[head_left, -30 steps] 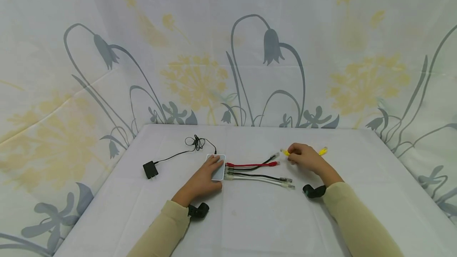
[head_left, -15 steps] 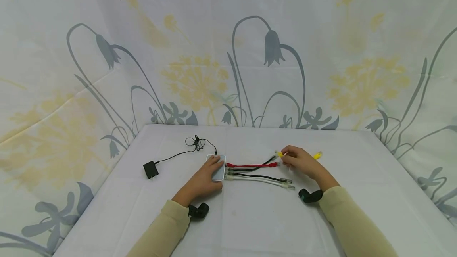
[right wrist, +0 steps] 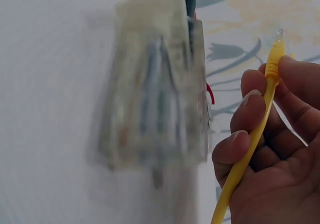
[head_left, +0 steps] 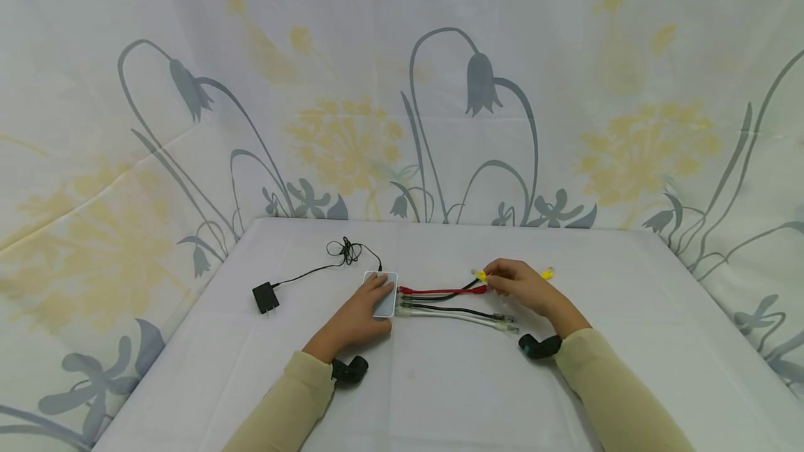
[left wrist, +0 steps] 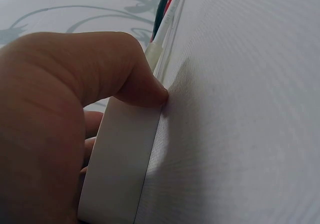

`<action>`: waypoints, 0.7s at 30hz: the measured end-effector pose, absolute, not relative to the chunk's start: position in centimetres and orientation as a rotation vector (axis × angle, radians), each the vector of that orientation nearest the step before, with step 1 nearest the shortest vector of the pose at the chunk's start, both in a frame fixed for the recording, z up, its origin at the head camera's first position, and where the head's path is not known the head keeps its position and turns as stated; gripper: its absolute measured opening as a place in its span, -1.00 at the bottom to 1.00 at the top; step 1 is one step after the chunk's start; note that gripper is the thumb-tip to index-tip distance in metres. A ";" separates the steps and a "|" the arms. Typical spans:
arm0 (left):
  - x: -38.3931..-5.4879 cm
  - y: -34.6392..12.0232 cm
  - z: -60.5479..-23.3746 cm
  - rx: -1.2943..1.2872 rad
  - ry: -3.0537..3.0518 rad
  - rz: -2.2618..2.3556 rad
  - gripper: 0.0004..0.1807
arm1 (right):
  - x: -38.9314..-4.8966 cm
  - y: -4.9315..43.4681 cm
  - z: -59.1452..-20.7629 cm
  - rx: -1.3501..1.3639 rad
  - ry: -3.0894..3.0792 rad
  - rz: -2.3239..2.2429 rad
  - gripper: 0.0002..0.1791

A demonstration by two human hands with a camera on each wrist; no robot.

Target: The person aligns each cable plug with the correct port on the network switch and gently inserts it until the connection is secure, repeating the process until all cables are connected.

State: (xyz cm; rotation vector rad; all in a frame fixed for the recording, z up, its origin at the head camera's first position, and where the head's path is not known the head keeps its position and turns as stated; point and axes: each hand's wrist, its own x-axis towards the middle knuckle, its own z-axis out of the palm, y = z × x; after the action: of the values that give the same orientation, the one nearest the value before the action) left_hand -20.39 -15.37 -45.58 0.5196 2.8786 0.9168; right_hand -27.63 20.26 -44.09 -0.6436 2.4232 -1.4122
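My left hand [head_left: 358, 314] holds the small white network switch [head_left: 385, 307], fingers over its top. In the left wrist view the bent thumb [left wrist: 120, 69] presses the switch's side wall [left wrist: 120, 154]. My right hand [head_left: 524, 287] pinches a short yellow Ethernet cable [head_left: 480, 275] just behind one plug, which points left. Its other end [head_left: 548, 273] sticks out beyond the hand. In the right wrist view, thumb and fingers close round the yellow boot [right wrist: 273, 66], with the cable running down across the palm. A red Ethernet cable [head_left: 442, 291] runs from the switch to just below the right hand.
Two black cables [head_left: 465, 310] and a white cable [head_left: 455, 317] also extend rightward from the switch, with free plugs. A black power adapter [head_left: 265, 297] lies left, its coiled cord [head_left: 345, 251] reaching the switch's back edge. Patterned cloth [head_left: 402, 124] stands behind the table.
My right hand has moved left with the yellow cable, bringing its plug over the end of a black cable. The left hand has stayed on the switch.
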 end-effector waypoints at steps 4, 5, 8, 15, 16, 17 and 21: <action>-20.4 -15.4 -45.6 0.527 2.885 0.909 -0.14 | -27.6 19.6 -44.2 -0.644 2.449 -1.391 -0.71; -20.4 -15.4 -45.6 0.528 2.887 0.910 -0.14 | -27.6 19.4 -44.2 -0.635 2.456 -1.385 -0.72; -20.5 -15.4 -45.6 0.532 2.886 0.912 -0.14 | -27.5 18.9 -44.2 -0.628 2.477 -1.360 -0.74; -20.4 -15.4 -45.4 0.529 2.875 0.921 -0.14 | -27.4 17.8 -44.1 -0.667 2.482 -1.350 -0.77; -20.4 -15.5 -45.5 0.528 2.875 0.924 -0.14 | -27.4 17.6 -44.1 -0.668 2.479 -1.348 -0.78; -20.3 -15.5 -45.5 0.526 2.874 0.923 -0.13 | -27.4 17.5 -44.0 -0.671 2.477 -1.346 -0.78; -20.3 -15.5 -45.5 0.520 2.874 0.928 -0.14 | -27.3 16.8 -43.9 -0.683 2.503 -1.304 -0.79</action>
State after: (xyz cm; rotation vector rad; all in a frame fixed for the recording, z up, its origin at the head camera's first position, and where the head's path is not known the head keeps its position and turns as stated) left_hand -20.33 -15.48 -45.50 0.5205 2.8739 0.9284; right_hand -27.32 16.81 -43.87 -0.6833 2.5027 -1.3045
